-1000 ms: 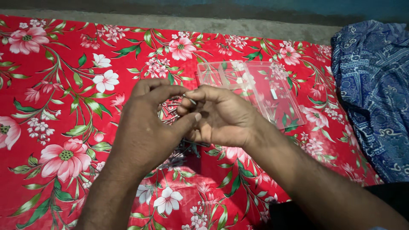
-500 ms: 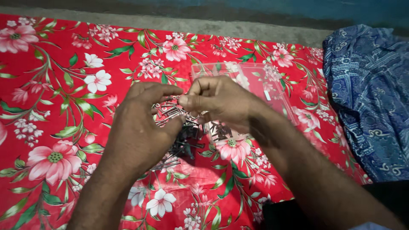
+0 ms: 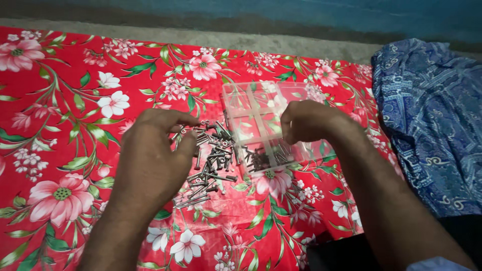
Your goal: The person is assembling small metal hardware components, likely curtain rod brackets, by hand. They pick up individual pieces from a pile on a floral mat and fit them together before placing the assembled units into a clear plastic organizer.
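The left hand [image 3: 150, 160] hovers over the near left edge of a loose pile of metal screws and bolts [image 3: 211, 160] lying on a red flowered cloth [image 3: 65, 125]. Its fingers [image 3: 188, 120] are curled, with the thumb and forefinger brought together at the pile's upper left; something small and metallic seems pinched between the tips, though it is too small to tell for sure.

The right hand [image 3: 314, 120] rests over the right side of a clear plastic compartment box [image 3: 251, 108], which sits just right of the pile and touches it along its lower left edge. The fingers of this hand are bent inward and down toward the box's lower compartments, and from this angle I cannot tell whether they clasp anything. A lower compartment holds a cluster of dark screws [image 3: 266, 158]; the upper compartments look see-through, with the cloth pattern showing beneath.

A blue patterned fabric [image 3: 432, 115] lies bunched at the right, beside the red cloth, well apart from both hands
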